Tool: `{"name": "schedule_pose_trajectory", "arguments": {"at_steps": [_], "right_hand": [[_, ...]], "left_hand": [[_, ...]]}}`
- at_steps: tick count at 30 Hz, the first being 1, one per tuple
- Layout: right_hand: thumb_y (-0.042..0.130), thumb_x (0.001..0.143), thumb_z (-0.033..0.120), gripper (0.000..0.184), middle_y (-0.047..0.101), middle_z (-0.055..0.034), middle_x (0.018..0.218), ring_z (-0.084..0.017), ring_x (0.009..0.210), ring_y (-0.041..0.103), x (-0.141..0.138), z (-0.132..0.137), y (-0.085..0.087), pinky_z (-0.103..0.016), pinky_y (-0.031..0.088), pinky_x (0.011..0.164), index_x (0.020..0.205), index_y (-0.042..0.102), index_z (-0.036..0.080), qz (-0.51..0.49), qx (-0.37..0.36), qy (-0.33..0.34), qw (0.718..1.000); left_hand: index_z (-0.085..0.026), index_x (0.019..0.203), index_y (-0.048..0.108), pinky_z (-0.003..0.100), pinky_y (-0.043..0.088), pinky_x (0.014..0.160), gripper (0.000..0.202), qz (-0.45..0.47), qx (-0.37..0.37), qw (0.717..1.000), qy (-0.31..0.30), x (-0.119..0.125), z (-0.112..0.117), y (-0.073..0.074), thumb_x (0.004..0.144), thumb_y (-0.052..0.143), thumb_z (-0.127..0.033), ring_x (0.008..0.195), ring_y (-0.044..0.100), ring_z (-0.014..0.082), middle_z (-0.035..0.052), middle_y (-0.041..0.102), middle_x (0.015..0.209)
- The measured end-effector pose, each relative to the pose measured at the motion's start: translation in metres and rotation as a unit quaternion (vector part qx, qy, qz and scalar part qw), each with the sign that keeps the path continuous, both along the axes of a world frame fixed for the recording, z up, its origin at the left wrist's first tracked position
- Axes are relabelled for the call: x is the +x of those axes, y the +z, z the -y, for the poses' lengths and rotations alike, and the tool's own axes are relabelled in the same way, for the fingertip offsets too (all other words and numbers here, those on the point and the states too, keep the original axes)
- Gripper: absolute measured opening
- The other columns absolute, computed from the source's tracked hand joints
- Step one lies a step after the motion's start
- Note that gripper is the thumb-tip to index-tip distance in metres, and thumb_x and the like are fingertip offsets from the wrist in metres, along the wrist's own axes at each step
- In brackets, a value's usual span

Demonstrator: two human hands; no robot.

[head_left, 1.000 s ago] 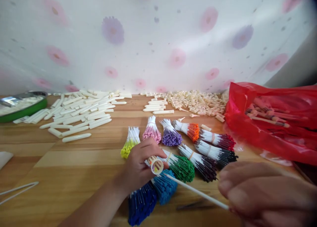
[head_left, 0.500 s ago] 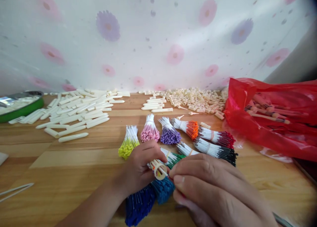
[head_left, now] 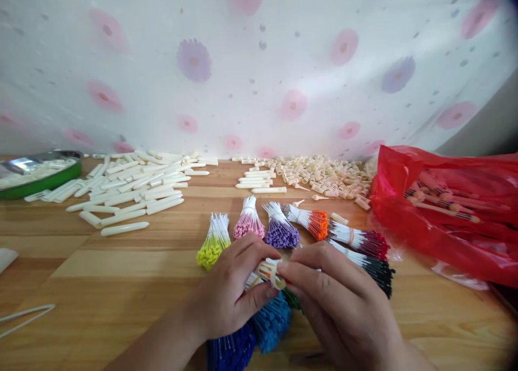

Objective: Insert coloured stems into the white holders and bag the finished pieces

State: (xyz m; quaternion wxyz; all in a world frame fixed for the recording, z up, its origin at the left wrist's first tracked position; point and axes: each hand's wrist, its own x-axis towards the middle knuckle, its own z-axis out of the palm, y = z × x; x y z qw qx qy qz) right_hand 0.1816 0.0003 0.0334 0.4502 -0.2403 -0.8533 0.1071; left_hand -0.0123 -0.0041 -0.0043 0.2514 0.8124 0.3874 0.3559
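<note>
My left hand (head_left: 234, 284) is closed around a short cream slotted pen barrel (head_left: 267, 271), whose open ring end faces right. Through its slots, bits of orange and white show. My right hand (head_left: 340, 290) pinches at that ring end; a trace of red shows by its fingertips, and most of what it grips is hidden. Under and around the hands lie bundles of pen refills with coloured ends: yellow (head_left: 213, 244), pink (head_left: 249, 220), purple (head_left: 282, 228), light blue (head_left: 272, 325) and dark blue (head_left: 232, 349). A green-ended bundle (head_left: 292, 299) is mostly covered by my hands.
Orange (head_left: 315, 222), dark red (head_left: 364, 238) and black (head_left: 378, 274) refill bundles lie to the right. Long cream pen tubes (head_left: 133, 182) are heaped back left beside a green-rimmed bowl (head_left: 44, 183). Small slotted parts (head_left: 332, 174) are piled behind. A red plastic bag (head_left: 437, 241) holds pen pieces.
My right fingers have closed in on the barrel's ring end, and the white refill stem that stuck out there no longer shows. The barrel has turned sideways. The whole view has shifted slightly.
</note>
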Motion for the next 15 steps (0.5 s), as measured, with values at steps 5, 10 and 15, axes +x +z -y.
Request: {"name": "schedule_pose_trajectory", "arguments": {"at_steps": [5, 10, 15], "right_hand": [[0.058, 0.079, 0.004, 0.020, 0.062, -0.0064, 0.082, -0.014, 0.070, 0.058, 0.005, -0.004, 0.000, -0.024, 0.050, 0.060, 0.095, 0.064, 0.015, 0.020, 0.017, -0.022, 0.999], [0.060, 0.078, 0.006, 0.012, 0.059, -0.0036, 0.075, -0.012, 0.065, 0.056, 0.002, -0.008, -0.001, -0.023, 0.047, 0.057, 0.082, 0.064, 0.017, 0.008, 0.022, -0.033, 0.999], [0.056, 0.082, 0.006, 0.015, 0.058, -0.0016, 0.075, -0.010, 0.068, 0.056, 0.000, -0.012, -0.006, -0.021, 0.045, 0.062, 0.074, 0.062, 0.017, 0.019, -0.075, -0.033, 0.996]], "left_hand": [[-0.021, 0.115, 0.051, 0.030, 0.044, 0.087, 0.023, -0.031, 0.031, 0.999, 0.021, -0.002, 0.002, 0.001, 0.093, 0.046, -0.025, 0.101, 0.054, 0.0187, 0.0061, 0.057, 0.104], [-0.021, 0.117, 0.052, 0.034, 0.048, 0.080, 0.026, -0.103, 0.132, 0.984, 0.054, -0.002, -0.001, -0.003, 0.093, 0.046, -0.029, 0.092, 0.059, 0.0204, 0.0059, 0.064, 0.098], [-0.016, 0.112, 0.054, 0.033, 0.050, 0.067, 0.023, -0.152, 0.193, 0.967, 0.073, -0.002, -0.003, -0.003, 0.093, 0.046, -0.026, 0.081, 0.064, 0.0211, 0.0066, 0.068, 0.090]]}}
